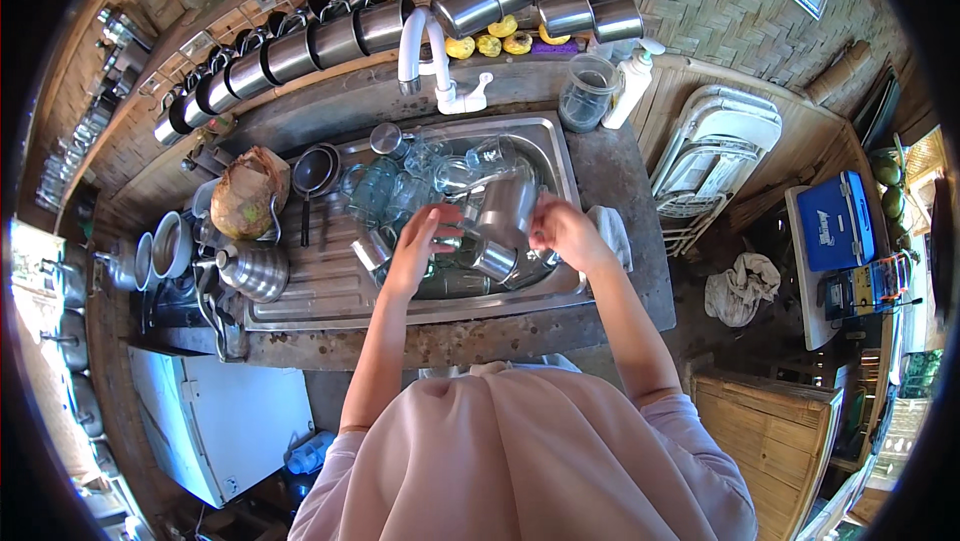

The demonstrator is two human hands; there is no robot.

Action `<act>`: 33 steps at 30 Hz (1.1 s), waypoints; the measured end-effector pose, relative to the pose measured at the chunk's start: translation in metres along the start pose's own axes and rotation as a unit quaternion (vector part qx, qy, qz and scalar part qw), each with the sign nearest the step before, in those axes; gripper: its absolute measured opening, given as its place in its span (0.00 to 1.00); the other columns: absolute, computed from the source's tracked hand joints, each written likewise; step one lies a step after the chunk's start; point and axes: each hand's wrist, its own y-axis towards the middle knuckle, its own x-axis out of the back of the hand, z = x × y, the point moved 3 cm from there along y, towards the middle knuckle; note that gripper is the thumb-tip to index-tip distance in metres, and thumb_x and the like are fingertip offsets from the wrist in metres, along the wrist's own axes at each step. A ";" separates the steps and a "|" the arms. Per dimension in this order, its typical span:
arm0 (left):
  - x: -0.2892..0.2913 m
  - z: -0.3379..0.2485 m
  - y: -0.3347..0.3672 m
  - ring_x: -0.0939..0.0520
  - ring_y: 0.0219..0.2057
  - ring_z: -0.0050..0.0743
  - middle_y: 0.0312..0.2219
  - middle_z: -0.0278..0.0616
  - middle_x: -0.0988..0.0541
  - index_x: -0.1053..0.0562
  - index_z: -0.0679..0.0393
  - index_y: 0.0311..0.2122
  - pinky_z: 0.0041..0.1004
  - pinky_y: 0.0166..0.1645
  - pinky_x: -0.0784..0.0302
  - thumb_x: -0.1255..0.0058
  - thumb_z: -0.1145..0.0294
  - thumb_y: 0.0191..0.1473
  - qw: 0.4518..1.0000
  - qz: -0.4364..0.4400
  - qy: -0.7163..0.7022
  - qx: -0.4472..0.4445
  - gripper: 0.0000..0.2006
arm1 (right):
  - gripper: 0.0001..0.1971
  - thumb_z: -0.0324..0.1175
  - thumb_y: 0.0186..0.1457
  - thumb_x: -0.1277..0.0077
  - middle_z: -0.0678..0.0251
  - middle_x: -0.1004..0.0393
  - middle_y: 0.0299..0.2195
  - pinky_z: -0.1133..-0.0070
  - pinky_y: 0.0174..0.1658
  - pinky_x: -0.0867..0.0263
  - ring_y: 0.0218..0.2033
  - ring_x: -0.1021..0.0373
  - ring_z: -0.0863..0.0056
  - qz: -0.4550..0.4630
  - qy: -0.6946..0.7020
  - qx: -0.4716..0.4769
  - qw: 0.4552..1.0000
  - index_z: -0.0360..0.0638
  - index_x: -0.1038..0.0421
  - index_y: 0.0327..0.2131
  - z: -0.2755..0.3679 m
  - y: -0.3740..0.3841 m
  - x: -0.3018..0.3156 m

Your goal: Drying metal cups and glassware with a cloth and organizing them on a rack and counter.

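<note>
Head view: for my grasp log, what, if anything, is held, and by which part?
The right hand appears to hold the metal mug at its right side; blur hides whether by the handle. The left hand looks empty.

You've got smooth, satiny metal cup (pixel 508 206) here; glossy glasses (pixel 375 186); ridged steel drainboard (pixel 325 286), shining; tap (pixel 446 96) smooth plastic; your garment (pixel 480 451) matt cloth; wall (pixel 700 6) rough, woven!

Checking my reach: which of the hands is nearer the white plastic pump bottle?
Right. The right hand is left of the bottle, closer to the body; the left hand is farther leftward.
</note>
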 end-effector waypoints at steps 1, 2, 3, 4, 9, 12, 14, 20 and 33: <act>-0.007 0.004 0.001 0.24 0.32 0.23 0.33 0.38 0.24 0.32 0.57 0.46 0.21 0.35 0.31 0.61 0.57 0.59 0.997 0.029 -0.052 0.039 0.16 | 0.05 0.31 0.55 0.61 0.72 0.34 0.23 0.85 0.25 0.44 0.23 0.38 0.82 0.002 -0.119 -0.018 0.993 0.44 0.35 0.32 -0.003 -0.006 -0.008; -0.011 0.006 0.001 0.24 0.32 0.23 0.33 0.38 0.24 0.32 0.57 0.46 0.21 0.35 0.31 0.61 0.57 0.59 0.997 0.029 -0.051 0.040 0.16 | 0.05 0.31 0.55 0.62 0.73 0.34 0.22 0.88 0.24 0.46 0.22 0.39 0.87 -0.047 -0.203 -0.033 0.977 0.43 0.35 0.32 -0.006 -0.011 -0.019; -0.016 0.010 0.000 0.26 0.28 0.20 0.29 0.35 0.26 0.33 0.57 0.42 0.20 0.31 0.32 0.62 0.57 0.59 0.998 0.029 -0.030 0.044 0.15 | 0.05 0.30 0.55 0.62 0.73 0.34 0.23 0.90 0.25 0.46 0.23 0.40 0.89 -0.055 -0.248 -0.046 0.966 0.42 0.36 0.32 -0.005 -0.017 -0.031; -0.023 0.012 0.000 0.29 0.24 0.16 0.24 0.32 0.28 0.33 0.58 0.38 0.18 0.28 0.34 0.62 0.57 0.60 0.998 0.034 -0.008 0.046 0.14 | 0.08 0.30 0.56 0.62 0.72 0.33 0.27 0.88 0.28 0.44 0.26 0.38 0.87 -0.020 -0.263 -0.049 0.963 0.42 0.36 0.38 -0.007 -0.020 -0.024; -0.049 0.008 0.004 0.35 0.17 0.11 0.16 0.27 0.33 0.34 0.58 0.29 0.17 0.21 0.40 0.60 0.61 0.60 0.999 0.050 0.012 0.010 0.12 | 0.14 0.34 0.59 0.63 0.72 0.33 0.32 0.87 0.33 0.43 0.31 0.37 0.85 -0.037 -0.405 0.129 0.904 0.45 0.37 0.48 -0.001 -0.033 0.009; -0.068 0.013 0.007 0.34 0.17 0.11 0.16 0.28 0.32 0.34 0.60 0.29 0.16 0.21 0.40 0.52 0.68 0.56 0.998 -0.014 0.044 -0.044 0.08 | 0.19 0.45 0.61 0.63 0.69 0.33 0.35 0.82 0.42 0.41 0.38 0.36 0.79 -0.211 -0.360 0.108 0.903 0.43 0.35 0.46 -0.006 -0.040 0.012; -0.089 0.012 0.009 0.31 0.19 0.10 0.17 0.29 0.31 0.34 0.60 0.28 0.15 0.23 0.39 0.47 0.73 0.51 0.993 -0.031 0.051 -0.098 0.08 | 0.19 0.46 0.60 0.63 0.67 0.33 0.36 0.80 0.43 0.42 0.39 0.37 0.77 -0.246 -0.407 0.198 0.857 0.44 0.35 0.46 -0.013 -0.038 0.006; -0.097 -0.004 0.005 0.30 0.21 0.12 0.20 0.31 0.30 0.37 0.59 0.31 0.15 0.25 0.38 0.49 0.75 0.52 0.994 -0.021 0.002 -0.107 0.07 | 0.17 0.44 0.52 0.53 0.60 0.35 0.38 0.70 0.46 0.43 0.45 0.39 0.65 -0.498 -0.643 0.208 0.543 0.49 0.32 0.44 0.000 -0.063 0.068; -0.081 -0.007 -0.002 0.30 0.24 0.14 0.25 0.38 0.27 0.37 0.55 0.36 0.16 0.26 0.37 0.55 0.75 0.55 0.986 -0.010 -0.162 -0.019 0.05 | 0.20 0.21 0.48 0.56 0.55 0.35 0.47 0.73 0.42 0.37 0.42 0.33 0.58 -0.461 -0.580 0.261 0.619 0.39 0.38 0.48 0.036 -0.079 0.037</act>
